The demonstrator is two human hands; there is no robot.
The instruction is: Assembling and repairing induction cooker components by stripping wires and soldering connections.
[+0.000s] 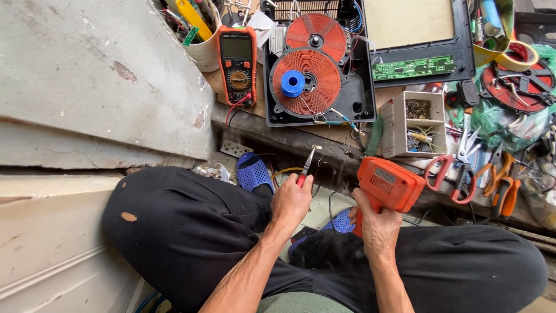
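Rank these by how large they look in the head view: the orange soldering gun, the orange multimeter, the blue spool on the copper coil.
1. orange soldering gun, held in the right hand; it is nearer the camera, so its lead over the multimeter is unsure.
2. orange multimeter.
3. blue spool, clearly smallest.

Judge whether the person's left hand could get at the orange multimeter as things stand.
Probably not right away: the left hand is closed on small red-handled pliers. Otherwise the way to the multimeter looks open.
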